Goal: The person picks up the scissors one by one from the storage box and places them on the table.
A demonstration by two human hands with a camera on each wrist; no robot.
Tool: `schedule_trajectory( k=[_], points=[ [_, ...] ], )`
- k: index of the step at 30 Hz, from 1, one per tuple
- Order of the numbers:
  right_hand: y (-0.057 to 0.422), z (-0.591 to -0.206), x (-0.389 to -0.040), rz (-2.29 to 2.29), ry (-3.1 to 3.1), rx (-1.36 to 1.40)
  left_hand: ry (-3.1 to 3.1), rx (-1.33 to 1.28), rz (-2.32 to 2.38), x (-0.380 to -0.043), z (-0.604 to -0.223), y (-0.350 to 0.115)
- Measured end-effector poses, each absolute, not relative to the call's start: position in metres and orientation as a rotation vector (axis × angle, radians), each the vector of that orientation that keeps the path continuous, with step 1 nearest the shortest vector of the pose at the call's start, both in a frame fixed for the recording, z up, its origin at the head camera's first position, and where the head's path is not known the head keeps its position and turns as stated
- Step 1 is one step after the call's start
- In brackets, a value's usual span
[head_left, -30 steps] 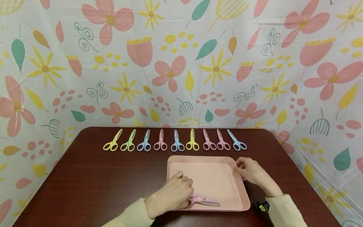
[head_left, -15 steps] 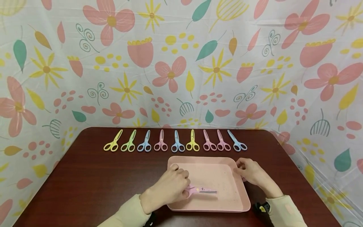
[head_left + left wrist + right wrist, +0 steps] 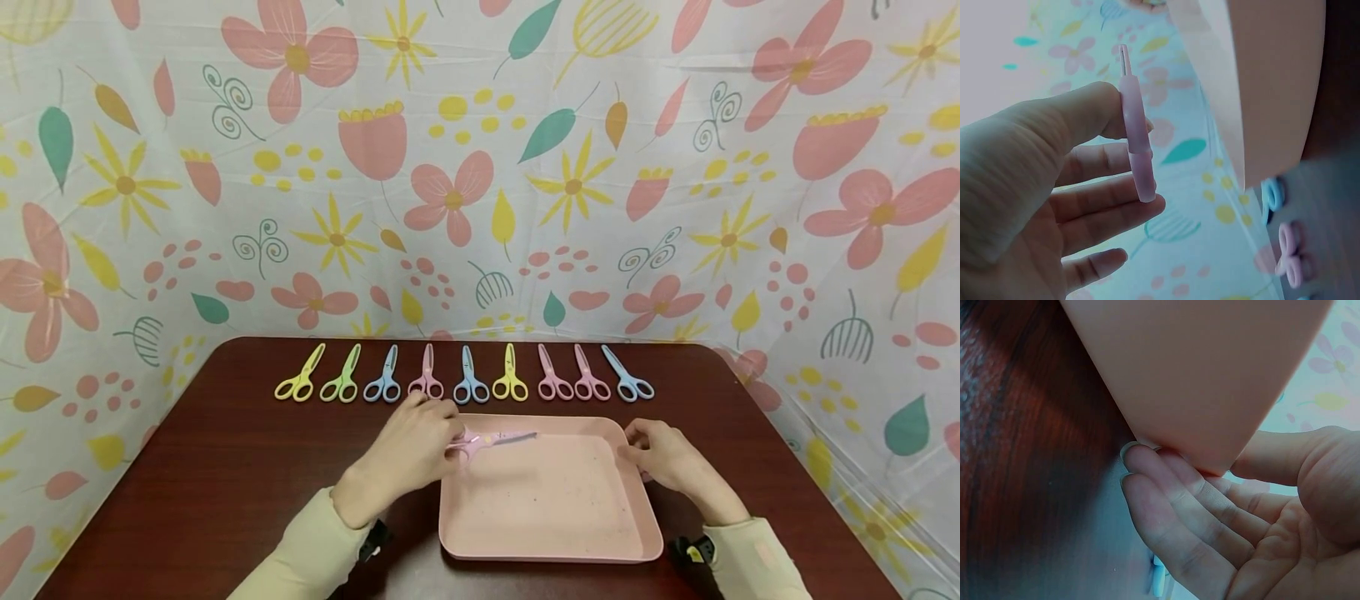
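My left hand (image 3: 408,446) pinches a pair of pink scissors (image 3: 487,442) by the handles over the tray's far left corner, blades pointing right. In the left wrist view the scissors (image 3: 1138,134) show edge-on between thumb and fingers. My right hand (image 3: 667,454) holds the right side of a shallow pink tray (image 3: 637,500). Seen from the right wrist, that hand (image 3: 1204,512) has its fingers against the outside of the tray wall (image 3: 1191,375) and its thumb at the rim. Only small dark specks lie on the tray floor.
Behind the tray runs a row of several scissors, from yellow scissors (image 3: 300,379) at the left to blue scissors (image 3: 630,379) at the right, handles toward me. They lie on a dark brown table (image 3: 247,467). A flowered cloth (image 3: 480,167) hangs behind.
My left hand has lifted the pink scissors from the tray's near left part and carried them away from me and leftward. The right hand and tray have stayed in place.
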State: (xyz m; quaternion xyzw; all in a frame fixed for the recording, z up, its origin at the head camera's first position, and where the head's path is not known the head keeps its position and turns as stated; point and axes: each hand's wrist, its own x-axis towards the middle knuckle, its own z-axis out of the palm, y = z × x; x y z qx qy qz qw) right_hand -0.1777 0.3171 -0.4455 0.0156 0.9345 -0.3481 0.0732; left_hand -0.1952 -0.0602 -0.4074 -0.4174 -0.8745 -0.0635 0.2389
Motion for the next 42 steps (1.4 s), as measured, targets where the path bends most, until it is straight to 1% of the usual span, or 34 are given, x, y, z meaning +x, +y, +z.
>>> schedule_trajectory(
  k=[20, 28, 37, 42],
  points=[
    [0.316, -0.444, -0.178, -1.028, 2.812, 0.051, -2.529, -0.865, -0.325, -0.231, -0.399, -0.112],
    [0.316, -0.444, -0.178, -1.019, 2.810, 0.058, -2.568, -0.799, -0.401, -0.242, -0.395, -0.134],
    [0.316, -0.446, -0.179, -1.002, 2.813, 0.075, -2.693, -0.585, -0.526, -0.250, -0.388, -0.167],
    [0.317, -0.447, -0.178, -1.009, 2.810, 0.079, -2.725, -0.513, -0.552, -0.255, -0.386, -0.183]
  ],
)
